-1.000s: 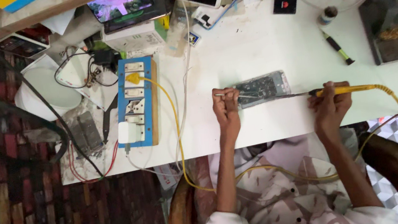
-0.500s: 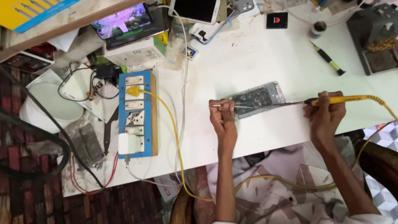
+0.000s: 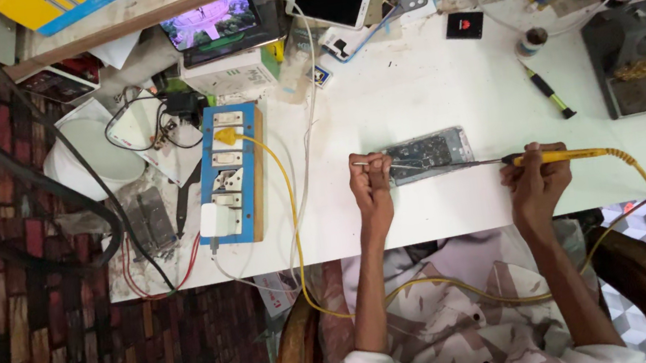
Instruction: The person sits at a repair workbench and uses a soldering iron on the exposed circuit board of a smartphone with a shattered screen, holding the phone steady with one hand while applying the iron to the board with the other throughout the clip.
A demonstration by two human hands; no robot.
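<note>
While the right hand (image 3: 534, 178) grips the yellow iron (image 3: 558, 155) with its tip on the opened phone (image 3: 428, 154), a slip could burn the board, since the long cord (image 3: 294, 210) may tug the handle. The left hand (image 3: 371, 185) pinches thin tweezers (image 3: 374, 164) at the phone's left edge; both forearms reach up from the lap, and the phone lies flat near the table (image 3: 426, 87) front, between the hands.

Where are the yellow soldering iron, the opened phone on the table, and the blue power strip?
soldering iron (image 3: 562, 154), head view, on its yellow handle.
opened phone (image 3: 430, 153), head view, on its exposed inside.
power strip (image 3: 229, 177), head view, on its white sockets.
</note>
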